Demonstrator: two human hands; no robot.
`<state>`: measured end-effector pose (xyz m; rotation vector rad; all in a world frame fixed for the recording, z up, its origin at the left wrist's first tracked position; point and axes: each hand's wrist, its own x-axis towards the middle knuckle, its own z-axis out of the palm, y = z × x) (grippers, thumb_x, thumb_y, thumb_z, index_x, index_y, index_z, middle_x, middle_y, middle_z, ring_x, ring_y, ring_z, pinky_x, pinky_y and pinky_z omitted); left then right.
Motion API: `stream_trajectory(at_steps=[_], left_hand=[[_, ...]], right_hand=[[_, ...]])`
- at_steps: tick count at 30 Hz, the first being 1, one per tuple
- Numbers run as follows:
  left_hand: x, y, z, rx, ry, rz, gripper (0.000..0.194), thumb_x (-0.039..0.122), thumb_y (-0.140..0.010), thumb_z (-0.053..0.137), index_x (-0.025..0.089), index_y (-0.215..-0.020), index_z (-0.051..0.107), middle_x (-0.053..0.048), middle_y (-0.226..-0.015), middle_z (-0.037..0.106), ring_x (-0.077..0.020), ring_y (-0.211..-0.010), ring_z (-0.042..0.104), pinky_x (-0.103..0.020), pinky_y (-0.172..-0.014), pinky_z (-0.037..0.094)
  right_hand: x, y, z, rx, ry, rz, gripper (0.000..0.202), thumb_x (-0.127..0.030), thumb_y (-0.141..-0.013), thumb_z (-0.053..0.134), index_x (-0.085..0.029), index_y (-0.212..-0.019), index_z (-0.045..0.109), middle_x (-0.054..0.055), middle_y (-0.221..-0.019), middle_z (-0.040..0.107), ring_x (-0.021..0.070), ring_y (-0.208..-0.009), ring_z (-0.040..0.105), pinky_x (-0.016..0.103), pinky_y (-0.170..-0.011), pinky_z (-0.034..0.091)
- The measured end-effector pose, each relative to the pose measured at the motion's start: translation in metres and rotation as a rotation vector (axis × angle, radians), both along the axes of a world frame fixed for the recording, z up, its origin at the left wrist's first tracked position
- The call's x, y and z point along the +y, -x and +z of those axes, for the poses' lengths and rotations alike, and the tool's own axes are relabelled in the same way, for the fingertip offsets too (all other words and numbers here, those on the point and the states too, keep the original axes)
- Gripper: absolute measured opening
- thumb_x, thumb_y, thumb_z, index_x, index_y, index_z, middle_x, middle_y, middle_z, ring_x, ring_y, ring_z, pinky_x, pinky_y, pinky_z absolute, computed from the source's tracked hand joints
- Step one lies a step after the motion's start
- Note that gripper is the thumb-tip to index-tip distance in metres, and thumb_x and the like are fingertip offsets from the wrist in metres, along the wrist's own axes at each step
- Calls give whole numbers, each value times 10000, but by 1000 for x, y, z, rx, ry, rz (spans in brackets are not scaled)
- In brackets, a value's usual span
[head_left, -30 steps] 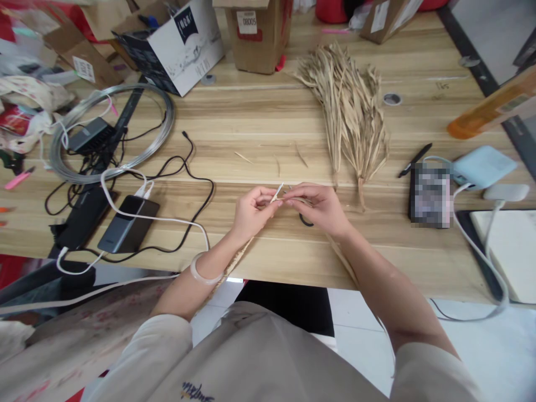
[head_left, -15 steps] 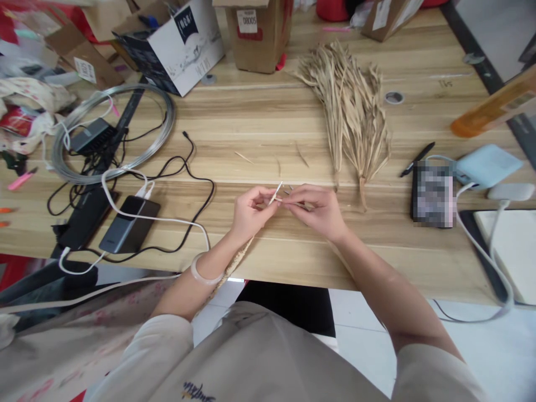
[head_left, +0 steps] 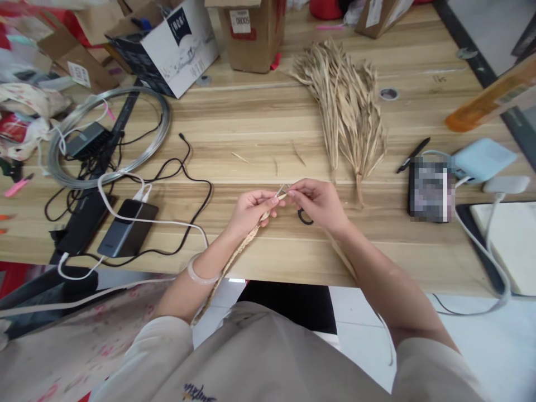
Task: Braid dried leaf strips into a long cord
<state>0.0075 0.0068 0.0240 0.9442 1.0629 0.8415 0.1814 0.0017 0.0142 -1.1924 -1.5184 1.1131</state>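
Near the front edge of the wooden table, my left hand [head_left: 254, 210] is closed on the upper end of a pale braided cord [head_left: 240, 245], which trails down along my left forearm. My right hand [head_left: 318, 204] is pinched at the cord's tip, beside thin, shiny metal points. A pale strand [head_left: 341, 251] runs down by my right forearm. Partly under my right hand is a black loop [head_left: 305, 216], like a scissor handle. Beyond my hands, a bundle of dried leaves [head_left: 347, 106] lies on the table.
A wire coil [head_left: 165, 120], black cables and a power bank [head_left: 128, 228] lie at left. Cardboard boxes [head_left: 251, 42] stand at the back. At right are a black pen [head_left: 414, 154], a light blue device [head_left: 483, 159], a notebook [head_left: 508, 240] and an orange bottle [head_left: 486, 109].
My hands have shifted slightly, and more of the braid shows below my left hand. The black loop now shows beneath my right hand. The whole view has moved a little.
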Motion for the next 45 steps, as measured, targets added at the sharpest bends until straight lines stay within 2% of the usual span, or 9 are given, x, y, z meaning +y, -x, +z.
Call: stream_trajectory(at_steps=[3, 7, 15, 19, 23, 25, 31, 40, 45], left_hand=[[2, 1, 4, -74, 102, -44, 360, 309, -566, 803, 105, -808, 632, -79, -747, 697, -65, -475, 530, -143, -326, 291], [2, 2, 5, -141, 110, -101, 363, 305, -575, 804, 107, -822, 626, -65, -695, 688, -53, -437, 494, -139, -315, 249], [-2, 0, 4, -150, 95, -114, 351, 332, -581, 803, 113, -780, 615, -45, -659, 661, -15, -391, 399, -126, -306, 175], [-2, 0, 7, -100, 97, -126, 335, 338, -594, 794, 110, -750, 604, -34, -631, 644, -12, -379, 387, -127, -298, 175], [0, 4, 8, -36, 57, -83, 309, 333, -610, 773, 116, -738, 595, -28, -613, 643, -13, -365, 387, -129, -289, 180], [2, 8, 8, -7, 21, -37, 286, 325, -622, 759, 121, -733, 591, -19, -598, 638, -14, -358, 387, -128, -283, 181], [9, 16, 6, 28, -64, 61, 238, 303, -646, 726, 124, -719, 588, -11, -583, 634, -18, -342, 390, -130, -267, 187], [7, 13, 7, 59, -76, 81, 280, 312, -629, 730, 117, -752, 570, -14, -587, 642, -26, -331, 410, -133, -255, 205], [8, 14, 8, 95, -111, 117, 287, 322, -631, 728, 121, -755, 565, -9, -593, 645, -29, -325, 421, -134, -251, 211]], right_hand=[[5, -6, 3, 50, 122, 97, 246, -392, -798, 605, -147, -779, 624, 25, -645, 648, 77, -470, 496, 207, -447, 389], [11, -15, 5, 152, 224, 237, 293, -423, -760, 653, -136, -731, 605, 5, -571, 615, 51, -418, 437, 182, -395, 319], [10, -18, 11, 210, 286, 257, 318, -430, -712, 701, -128, -689, 606, -7, -538, 594, 35, -401, 380, 180, -372, 256], [9, -21, 13, 197, 285, 285, 319, -428, -702, 713, -122, -701, 624, 5, -569, 623, 33, -396, 404, 175, -367, 280], [11, -27, 11, 232, 392, 267, 310, -400, -699, 724, -118, -810, 660, 38, -657, 679, 52, -433, 507, 165, -378, 341], [13, -30, 10, 305, 440, 223, 304, -379, -696, 732, -123, -846, 668, 48, -696, 694, 64, -471, 548, 168, -406, 391], [14, -27, 7, 548, 539, 106, 206, -264, -628, 790, -140, -742, 672, 15, -661, 677, 66, -517, 577, 175, -486, 481], [12, -16, 1, 673, 725, 119, 236, -216, -646, 784, -148, -828, 648, -15, -663, 672, 50, -526, 606, 135, -500, 513], [11, -13, -2, 691, 818, 229, 202, -181, -701, 734, -122, -876, 654, 2, -681, 690, 81, -561, 649, 172, -554, 566]])
